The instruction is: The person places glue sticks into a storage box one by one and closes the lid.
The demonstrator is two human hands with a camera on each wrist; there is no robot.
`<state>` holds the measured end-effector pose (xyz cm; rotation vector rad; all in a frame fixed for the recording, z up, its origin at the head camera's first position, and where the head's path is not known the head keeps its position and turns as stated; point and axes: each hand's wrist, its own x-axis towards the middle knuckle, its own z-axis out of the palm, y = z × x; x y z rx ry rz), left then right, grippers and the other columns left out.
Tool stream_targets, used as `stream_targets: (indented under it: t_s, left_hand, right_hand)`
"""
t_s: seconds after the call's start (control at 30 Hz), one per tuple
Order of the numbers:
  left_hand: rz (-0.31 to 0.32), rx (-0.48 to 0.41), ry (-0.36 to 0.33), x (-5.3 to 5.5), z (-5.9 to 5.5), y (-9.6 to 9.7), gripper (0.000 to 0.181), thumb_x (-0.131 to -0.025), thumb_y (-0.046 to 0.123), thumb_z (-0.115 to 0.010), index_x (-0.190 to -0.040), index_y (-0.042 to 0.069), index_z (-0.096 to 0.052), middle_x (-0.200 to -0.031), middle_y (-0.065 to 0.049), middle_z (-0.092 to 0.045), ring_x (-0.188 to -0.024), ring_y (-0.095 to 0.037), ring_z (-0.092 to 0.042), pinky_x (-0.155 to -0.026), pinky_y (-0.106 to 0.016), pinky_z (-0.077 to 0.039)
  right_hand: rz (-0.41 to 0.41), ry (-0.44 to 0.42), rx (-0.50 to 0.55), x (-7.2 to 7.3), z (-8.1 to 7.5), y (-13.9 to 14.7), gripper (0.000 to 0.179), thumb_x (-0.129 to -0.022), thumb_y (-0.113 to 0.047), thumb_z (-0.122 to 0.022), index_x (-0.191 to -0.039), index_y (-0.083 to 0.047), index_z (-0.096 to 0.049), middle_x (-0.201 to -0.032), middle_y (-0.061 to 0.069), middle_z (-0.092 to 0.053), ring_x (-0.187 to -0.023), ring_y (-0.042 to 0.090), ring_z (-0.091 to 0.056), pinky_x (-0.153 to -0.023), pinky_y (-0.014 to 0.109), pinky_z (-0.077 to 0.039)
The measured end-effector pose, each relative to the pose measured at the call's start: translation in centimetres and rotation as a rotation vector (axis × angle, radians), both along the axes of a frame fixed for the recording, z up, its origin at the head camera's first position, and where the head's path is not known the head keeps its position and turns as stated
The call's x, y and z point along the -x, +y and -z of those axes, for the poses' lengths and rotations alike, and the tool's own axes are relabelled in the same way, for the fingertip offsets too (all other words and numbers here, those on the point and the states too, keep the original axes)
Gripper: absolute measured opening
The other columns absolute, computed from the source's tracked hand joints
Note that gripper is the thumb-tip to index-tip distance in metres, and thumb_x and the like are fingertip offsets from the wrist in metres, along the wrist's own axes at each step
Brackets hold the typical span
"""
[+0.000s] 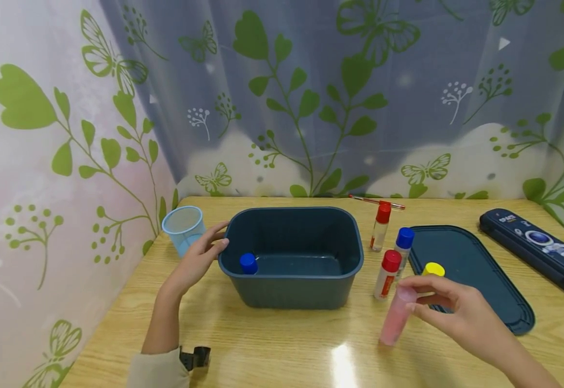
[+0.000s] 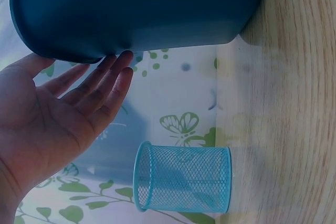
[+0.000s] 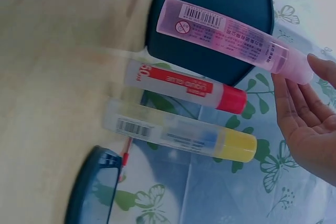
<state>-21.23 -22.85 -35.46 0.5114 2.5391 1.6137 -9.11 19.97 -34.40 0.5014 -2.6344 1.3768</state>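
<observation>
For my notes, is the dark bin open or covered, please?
The bin is open: the head view shows its floor and a blue cap.

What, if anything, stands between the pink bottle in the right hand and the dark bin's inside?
The bin's right wall; the pink bottle probably needs lifting over it. The nearer red-capped bottle stands close to that path.

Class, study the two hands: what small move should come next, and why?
Probably the right hand should move the pink bottle over the dark bin: it pinches that bottle near the top, the left hand touches the bin's rim, and a blue cap shows inside.
</observation>
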Motion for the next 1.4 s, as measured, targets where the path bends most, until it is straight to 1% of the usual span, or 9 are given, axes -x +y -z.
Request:
stream_targets:
  t_s: [0.17, 0.27, 0.43, 0.63, 0.8, 1.03, 1.17, 1.33, 1.4]
  left_hand:
    - [0.002, -0.001, 0.000, 0.0, 0.0, 0.0, 0.052, -0.098, 0.034, -0.043, -0.145, 0.015, -0.028, -0.139, -0.019, -0.035, -0.122, -0.034, -0.040, -0.095, -0.049, -0.036]
    - [-0.002, 0.001, 0.000, 0.0, 0.0, 0.0, 0.052, -0.098, 0.034, -0.043, -0.144, 0.015, -0.029, -0.138, -0.019, -0.036, -0.121, -0.034, -0.040, -0.095, -0.049, -0.036]
    - [0.000, -0.009, -0.002, -0.1, 0.0, 0.0, 0.052, -0.098, 0.034, -0.043, -0.144, 0.014, -0.028, -0.139, -0.020, -0.035, -0.122, -0.034, -0.039, -0.095, -0.050, -0.035]
    - [0.007, -0.014, 0.001, -0.1, 0.0, -0.1, 0.052, -0.099, 0.033, -0.042, -0.144, 0.012, -0.028, -0.139, -0.021, -0.034, -0.123, -0.035, -0.038, -0.095, -0.051, -0.035]
    - [0.012, -0.018, -0.001, -0.1, 0.0, 0.0, 0.053, -0.099, 0.033, -0.042, -0.145, 0.012, -0.027, -0.139, -0.021, -0.034, -0.123, -0.036, -0.037, -0.095, -0.051, -0.034]
    - [0.014, -0.021, 0.001, -0.1, 0.1, 0.0, 0.052, -0.099, 0.033, -0.042, -0.145, 0.013, -0.027, -0.140, -0.021, -0.033, -0.123, -0.036, -0.037, -0.096, -0.052, -0.034]
    - [0.012, -0.017, 0.004, -0.1, 0.1, 0.0, 0.052, -0.099, 0.033, -0.042, -0.145, 0.013, -0.027, -0.139, -0.021, -0.034, -0.123, -0.035, -0.037, -0.095, -0.051, -0.034]
    - [0.013, -0.021, -0.001, -0.1, 0.1, 0.0, 0.052, -0.099, 0.033, -0.043, -0.145, 0.013, -0.027, -0.140, -0.021, -0.033, -0.123, -0.036, -0.038, -0.096, -0.051, -0.034]
    - [0.013, -0.023, -0.003, -0.1, 0.1, -0.1, 0.053, -0.099, 0.033, -0.043, -0.145, 0.013, -0.027, -0.140, -0.021, -0.033, -0.123, -0.036, -0.037, -0.096, -0.052, -0.034]
  right_hand:
    - [0.005, 0.092, 0.006, 0.1, -1.6, -0.3, 0.030, -0.084, -0.005, -0.067, -0.113, -0.009, -0.063, -0.105, -0.002, -0.062, -0.085, 0.010, -0.061, -0.066, 0.023, -0.051]
    - [-0.013, 0.153, 0.021, 0.3, -2.8, -0.6, 0.031, -0.083, 0.000, -0.067, -0.112, -0.009, -0.063, -0.106, -0.006, -0.062, -0.086, 0.009, -0.061, -0.068, 0.020, -0.050]
    - [-0.029, 0.205, 0.035, 0.5, -4.7, -1.1, 0.035, -0.081, 0.004, -0.067, -0.113, -0.008, -0.063, -0.108, -0.005, -0.062, -0.088, 0.007, -0.060, -0.072, 0.016, -0.048]
    - [-0.008, 0.199, 0.059, 0.9, -6.8, -2.0, 0.033, -0.082, 0.001, -0.067, -0.113, -0.008, -0.063, -0.105, -0.004, -0.063, -0.086, 0.008, -0.062, -0.070, 0.017, -0.048]
    - [-0.002, 0.200, 0.048, 1.3, -8.4, -3.0, 0.029, -0.084, -0.004, -0.067, -0.113, -0.010, -0.064, -0.103, -0.003, -0.064, -0.087, 0.008, -0.062, -0.068, 0.018, -0.049]
    - [-0.021, 0.170, 0.104, 2.4, -10.1, -4.6, 0.028, -0.086, -0.009, -0.066, -0.113, -0.009, -0.063, -0.110, -0.001, -0.062, -0.091, 0.010, -0.060, -0.069, 0.022, -0.050]
    - [-0.036, 0.167, 0.124, 3.2, -10.9, -5.6, 0.027, -0.086, -0.010, -0.066, -0.113, -0.009, -0.064, -0.106, -0.001, -0.063, -0.090, 0.011, -0.061, -0.065, 0.024, -0.051]
    - [-0.072, 0.194, 0.151, 3.9, -12.0, -6.9, 0.027, -0.086, -0.009, -0.066, -0.112, -0.007, -0.064, -0.103, 0.002, -0.064, -0.087, 0.014, -0.061, -0.066, 0.023, -0.050]
    - [-0.073, 0.199, 0.150, 4.3, -12.3, -7.4, 0.026, -0.086, -0.012, -0.066, -0.112, -0.008, -0.064, -0.102, 0.002, -0.064, -0.086, 0.014, -0.061, -0.067, 0.022, -0.049]
